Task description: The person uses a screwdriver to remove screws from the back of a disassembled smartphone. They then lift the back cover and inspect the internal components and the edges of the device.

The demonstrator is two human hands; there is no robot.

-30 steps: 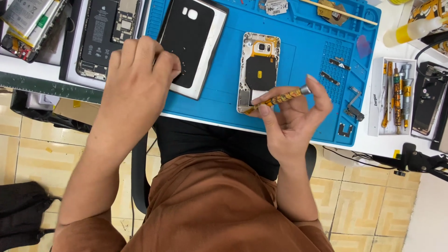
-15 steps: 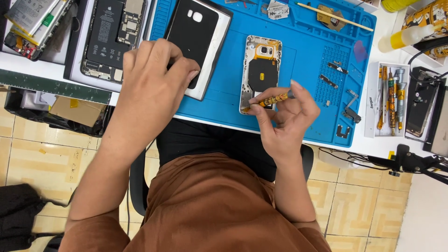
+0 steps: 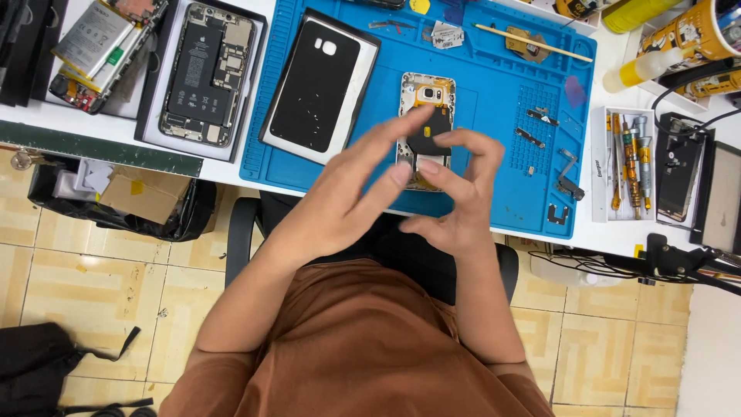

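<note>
An opened phone [image 3: 427, 96] with a gold frame and a black inner plate lies on the blue work mat [image 3: 494, 93]. Both my hands hover over its lower half. My left hand [image 3: 363, 181] reaches in from the left with its fingers spread, the forefinger tip by the black plate. My right hand [image 3: 463, 193] is curled beside it, its thumb and fingertips meeting the left fingertips. No screwdriver shows in my right hand, and what its fingers pinch is hidden.
A black back cover [image 3: 316, 85] lies on the mat's left. Left of the mat a black tray holds another opened phone [image 3: 204, 73]. Small parts [image 3: 540, 116], a wooden stick [image 3: 532, 42], a screwdriver tray [image 3: 625, 162] and yellow bottles [image 3: 644, 11] lie right.
My left hand has left the black back cover and moved right to meet my right hand over the opened phone. The yellow-handled screwdriver seen in my right hand no longer shows.
</note>
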